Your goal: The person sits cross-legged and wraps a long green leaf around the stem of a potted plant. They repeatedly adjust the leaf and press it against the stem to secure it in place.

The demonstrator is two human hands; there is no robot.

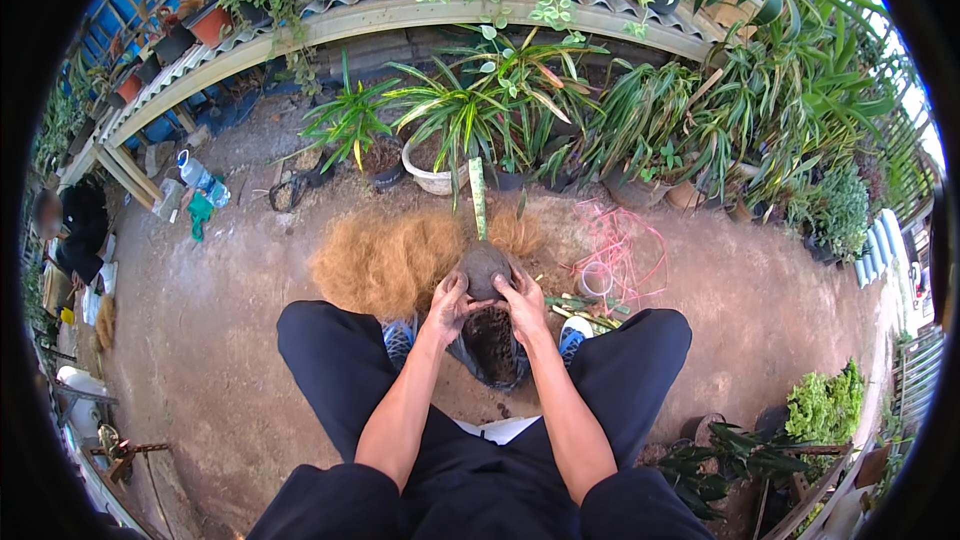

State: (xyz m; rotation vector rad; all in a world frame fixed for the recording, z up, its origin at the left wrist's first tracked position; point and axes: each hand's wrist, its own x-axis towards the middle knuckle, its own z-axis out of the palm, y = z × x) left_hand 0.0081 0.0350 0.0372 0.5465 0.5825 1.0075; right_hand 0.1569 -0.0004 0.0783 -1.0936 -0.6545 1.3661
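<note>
Both hands cup a dark ball of soil (484, 267), from whose top a mottled green leaf cutting (478, 199) stands almost upright. My left hand (452, 307) grips the ball's left side. On the right side, my right hand (523, 298) presses with its thumb on the front. Below the ball, between my feet, a black plastic bag (491, 352) of loose dark soil lies open. Brown coconut fibre (390, 259) is heaped beyond my left hand, with a smaller tuft (517, 232) right of the leaf.
Tangled pink plastic twine (622, 247) and a clear plastic cup (596, 279) lie right, near cut leaf pieces (592, 311). Potted plants (450, 112) line the far side below a shelf (420, 13). A water bottle (202, 178) stands left. Another person (79, 229) sits at far left.
</note>
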